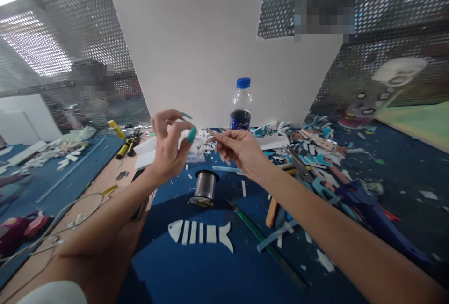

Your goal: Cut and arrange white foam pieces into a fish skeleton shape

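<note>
Both hands are raised over a blue cutting mat (175,276). My left hand (168,147), with long teal nails, has thumb and index finger drawn together; anything between them is too thin to make out. Facing it, my right hand (238,147) pinches at its fingertips, and what it holds is also too small to see. Below and between them stands a spool of thin clear line (206,186). Nearer lies a white fish shape (211,234) cut into several separate pieces, with a hole in the head piece. A green craft knife (257,234) lies to its right.
A bottle with a blue cap (240,107) stands before a white board (210,37). Foam scraps (315,140), scissors (301,166) and a dark blue glue gun (372,215) crowd the right. A cable (75,201) and yellow-black pens (126,147) lie left.
</note>
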Demonstrator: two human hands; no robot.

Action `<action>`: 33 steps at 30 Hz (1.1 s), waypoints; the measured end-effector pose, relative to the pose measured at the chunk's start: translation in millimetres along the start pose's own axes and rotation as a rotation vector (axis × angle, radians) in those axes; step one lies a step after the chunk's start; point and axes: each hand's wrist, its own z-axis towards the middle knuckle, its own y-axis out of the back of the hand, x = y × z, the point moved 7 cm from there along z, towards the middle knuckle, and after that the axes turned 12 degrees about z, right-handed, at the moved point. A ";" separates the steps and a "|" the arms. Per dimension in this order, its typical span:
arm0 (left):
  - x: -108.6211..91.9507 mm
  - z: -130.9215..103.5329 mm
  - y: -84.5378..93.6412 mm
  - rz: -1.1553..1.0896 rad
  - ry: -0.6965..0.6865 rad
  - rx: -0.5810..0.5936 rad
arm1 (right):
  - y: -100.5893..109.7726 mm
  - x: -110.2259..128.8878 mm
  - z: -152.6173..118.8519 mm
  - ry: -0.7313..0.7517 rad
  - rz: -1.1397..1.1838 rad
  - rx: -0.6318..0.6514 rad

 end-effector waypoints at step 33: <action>39.0 0.1 -21.5 -0.727 0.551 0.124 | -17.7 -8.4 -6.6 0.050 -0.237 0.250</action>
